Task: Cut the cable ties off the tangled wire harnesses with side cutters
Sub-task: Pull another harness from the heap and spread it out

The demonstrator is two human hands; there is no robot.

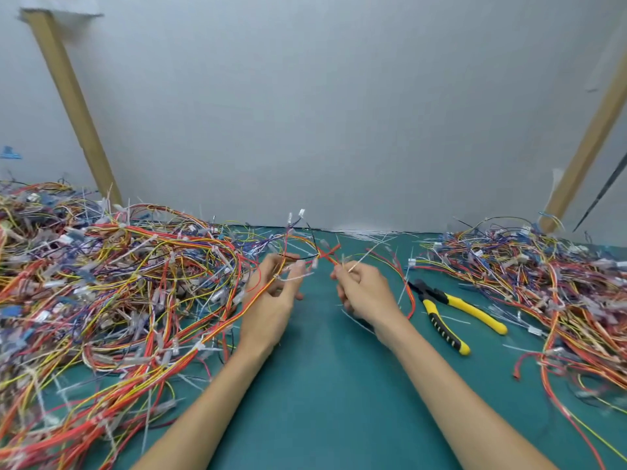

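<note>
Side cutters (451,308) lie on the green desk (325,385), handles yellow and black, no hand on them. Just left of them is the right hand (364,293), fingers pinched narrow on a thin pale strand (361,259); tie tail or wire, too blurred to tell. Further left is the left hand (271,293), fingers curled round red and yellow strands of one harness (327,255), which is lifted off the desk between both hands. A whitish cable tie (298,275) shows by the left fingertips. Big heap (101,283) lies far left of the cutters, smaller heap (543,279) close on their right. Step in hand, as I read it: free this harness and expose its tie. To do it well: grip beside the tie, draw strands taut, turn the tie's head up. Then fetch the cutters with the right hand and nip the strap only, clear of insulation.
</note>
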